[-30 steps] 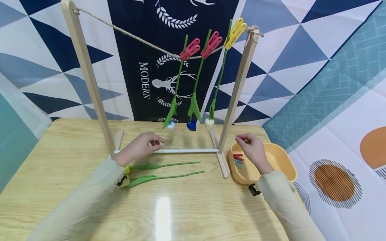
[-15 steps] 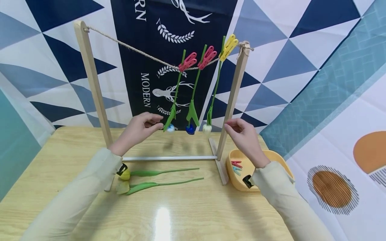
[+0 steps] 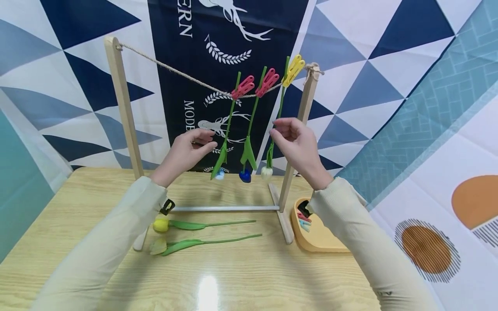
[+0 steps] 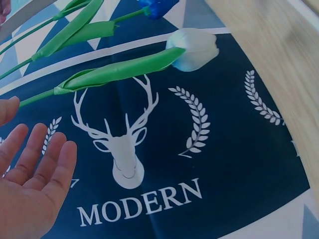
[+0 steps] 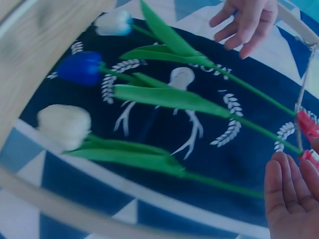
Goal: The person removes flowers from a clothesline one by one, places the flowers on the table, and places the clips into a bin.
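Three artificial tulips hang heads down from a rope (image 3: 173, 69): a light-blue-and-white tulip (image 3: 220, 174), a dark blue tulip (image 3: 245, 176) and a white tulip (image 3: 266, 172). Two pink clothespins (image 3: 243, 87) and a yellow clothespin (image 3: 293, 71) clip their stems to it. My left hand (image 3: 188, 149) is raised just left of the light-blue tulip, fingers loosely bent and holding nothing. My right hand (image 3: 297, 147) is near the white tulip's stem and partly hides the right post. In the right wrist view its fingers (image 5: 286, 186) look straight; whether they touch the stem I cannot tell.
Two yellowish tulips (image 3: 161, 224) lie on the wooden table (image 3: 241, 276). At the right, a yellow-orange basin (image 3: 323, 248) holds red and light-blue clothespins (image 3: 304, 218), partly behind my right sleeve. The frame has two wooden posts (image 3: 125, 108) and a white crossbar (image 3: 225, 208).
Both hands have risen from table height to beside the hanging tulips. My right hand has also moved left, from over the basin to the white tulip's stem. The head view has tilted up.
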A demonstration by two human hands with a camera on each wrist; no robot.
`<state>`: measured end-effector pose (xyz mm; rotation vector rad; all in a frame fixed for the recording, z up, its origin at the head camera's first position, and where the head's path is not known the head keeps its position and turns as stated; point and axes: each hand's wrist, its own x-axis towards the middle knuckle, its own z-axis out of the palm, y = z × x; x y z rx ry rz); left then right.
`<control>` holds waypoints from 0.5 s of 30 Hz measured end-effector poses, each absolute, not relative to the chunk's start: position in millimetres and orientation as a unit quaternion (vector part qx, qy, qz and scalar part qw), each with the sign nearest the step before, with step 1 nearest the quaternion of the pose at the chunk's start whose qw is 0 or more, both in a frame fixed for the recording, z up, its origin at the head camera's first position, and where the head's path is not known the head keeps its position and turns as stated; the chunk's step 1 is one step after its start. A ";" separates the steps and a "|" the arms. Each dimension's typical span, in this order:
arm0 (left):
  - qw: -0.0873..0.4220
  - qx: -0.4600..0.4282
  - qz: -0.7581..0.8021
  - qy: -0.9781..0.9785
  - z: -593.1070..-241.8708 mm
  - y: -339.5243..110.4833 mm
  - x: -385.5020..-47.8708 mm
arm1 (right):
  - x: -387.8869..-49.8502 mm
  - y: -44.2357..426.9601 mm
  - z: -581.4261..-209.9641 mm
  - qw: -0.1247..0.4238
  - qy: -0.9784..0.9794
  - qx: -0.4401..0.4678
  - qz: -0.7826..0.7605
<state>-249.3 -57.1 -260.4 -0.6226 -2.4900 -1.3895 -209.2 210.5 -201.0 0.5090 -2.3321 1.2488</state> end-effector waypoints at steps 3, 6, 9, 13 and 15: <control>0.120 -0.222 -0.476 -0.842 -254.9 -54.9 -252.0 | -212.0 200.5 -190.6 0.230 -0.832 0.200 0.464; 0.127 -0.224 -0.479 -0.839 -246.7 -51.9 -252.8 | -214.8 189.6 -178.4 0.231 -0.828 0.211 0.465; 0.123 -0.218 -0.483 -0.839 -237.5 -48.8 -252.8 | -217.5 178.6 -164.6 0.225 -0.832 0.209 0.463; 0.118 -0.217 -0.489 -0.836 -227.6 -44.7 -253.5 | -222.9 166.5 -148.5 0.211 -0.843 0.186 0.459; 0.121 -0.217 -0.492 -0.834 -225.1 -43.2 -254.6 | -224.5 162.0 -142.5 0.203 -0.850 0.174 0.455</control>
